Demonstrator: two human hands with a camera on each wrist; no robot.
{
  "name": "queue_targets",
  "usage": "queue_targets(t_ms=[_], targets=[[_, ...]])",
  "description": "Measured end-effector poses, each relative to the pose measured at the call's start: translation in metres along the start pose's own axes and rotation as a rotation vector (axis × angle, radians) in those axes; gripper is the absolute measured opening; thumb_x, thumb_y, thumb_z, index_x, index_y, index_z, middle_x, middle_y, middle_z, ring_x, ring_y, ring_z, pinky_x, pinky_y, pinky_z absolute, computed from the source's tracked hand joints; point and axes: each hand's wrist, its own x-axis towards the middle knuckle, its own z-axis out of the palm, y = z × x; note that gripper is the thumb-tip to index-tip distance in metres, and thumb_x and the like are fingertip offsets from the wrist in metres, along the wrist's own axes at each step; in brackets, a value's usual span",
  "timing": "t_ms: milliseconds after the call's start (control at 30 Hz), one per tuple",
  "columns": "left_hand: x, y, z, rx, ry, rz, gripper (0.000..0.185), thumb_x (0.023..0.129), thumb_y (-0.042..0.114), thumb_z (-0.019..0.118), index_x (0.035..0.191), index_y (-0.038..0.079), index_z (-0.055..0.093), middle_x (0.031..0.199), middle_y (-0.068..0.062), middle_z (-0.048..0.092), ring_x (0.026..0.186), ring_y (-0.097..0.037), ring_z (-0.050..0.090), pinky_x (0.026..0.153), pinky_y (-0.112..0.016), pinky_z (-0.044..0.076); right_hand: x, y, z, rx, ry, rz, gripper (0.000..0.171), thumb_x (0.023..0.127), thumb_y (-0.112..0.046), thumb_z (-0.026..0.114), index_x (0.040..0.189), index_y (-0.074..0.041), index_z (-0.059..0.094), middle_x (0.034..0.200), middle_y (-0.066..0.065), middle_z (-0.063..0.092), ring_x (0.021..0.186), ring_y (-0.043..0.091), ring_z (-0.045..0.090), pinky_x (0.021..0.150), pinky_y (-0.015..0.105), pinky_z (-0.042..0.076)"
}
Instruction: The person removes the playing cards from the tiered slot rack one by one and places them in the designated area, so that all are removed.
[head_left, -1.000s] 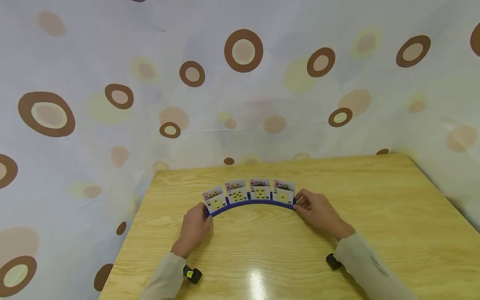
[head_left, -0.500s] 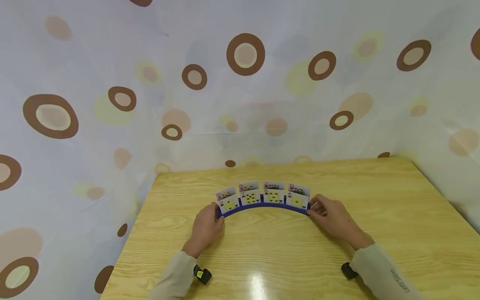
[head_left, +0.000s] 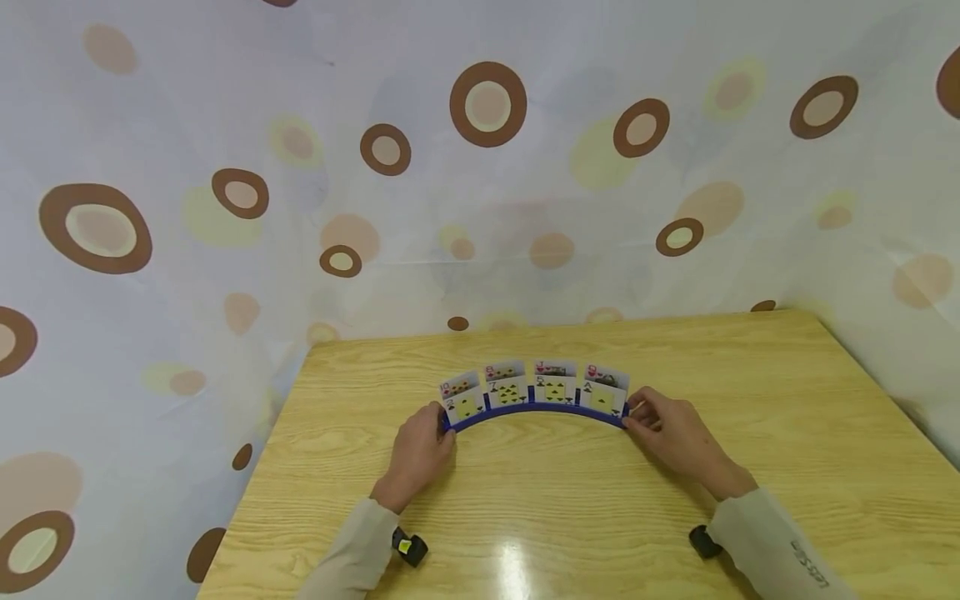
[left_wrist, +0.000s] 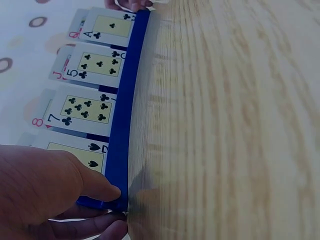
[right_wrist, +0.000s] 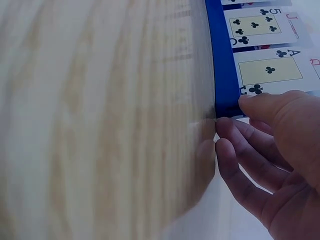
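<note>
A curved blue playing card holder (head_left: 536, 407) stands on the wooden table, bowed away from the person. Two rows of playing cards stand in it: in front a two (left_wrist: 82, 155) of spades, a seven (left_wrist: 82, 111) of clubs, a five (left_wrist: 97, 65) of clubs and an ace (head_left: 602, 400) of clubs. Behind these, red-marked cards show their tops, among them a ten (head_left: 459, 385) and a queen (head_left: 606, 375). My left hand (head_left: 418, 454) grips the holder's left end, thumb on its front face. At the right end, my right hand (head_left: 678, 437) pinches the holder between thumb and fingers.
The wooden table (head_left: 540, 508) has its far edge against a wall covering (head_left: 420, 208) with brown ring patterns, which also rises at the left and right. Black wrist cameras (head_left: 408, 547) hang at both light-coloured sleeves (head_left: 772, 542).
Both hands have shifted the holder with its cards to the right across the table, mostly in the first half second and only slightly since. The grip at both ends is the same.
</note>
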Motion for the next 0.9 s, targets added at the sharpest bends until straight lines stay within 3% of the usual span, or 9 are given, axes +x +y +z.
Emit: queue_targets(t_ms=[367,900], targets=[[0.0012,-0.0052,0.0024,-0.031,-0.010,0.003,0.019,0.102,0.011,0.074,0.116,0.001,0.067,0.097,-0.008,0.070,0.079,-0.015,0.058,0.070,-0.032,0.050,-0.0041,-0.0010,0.0015,0.010,0.018,0.003,0.018,0.102,-0.005,0.074,0.118,-0.003,0.068,0.098,0.005,0.079,0.087,0.017,0.075,0.075,0.029,0.062],[0.0001,-0.0078,0.0017,-0.056,0.011,0.036,0.017,0.101,0.010,0.074,0.115,0.002,0.067,0.095,-0.007,0.070,0.079,-0.013,0.058,0.070,-0.029,0.049,-0.0060,-0.0073,-0.0017,0.023,-0.001,0.032,0.021,0.102,-0.007,0.074,0.121,-0.002,0.067,0.100,0.007,0.079,0.089,0.018,0.075,0.077,0.034,0.063]])
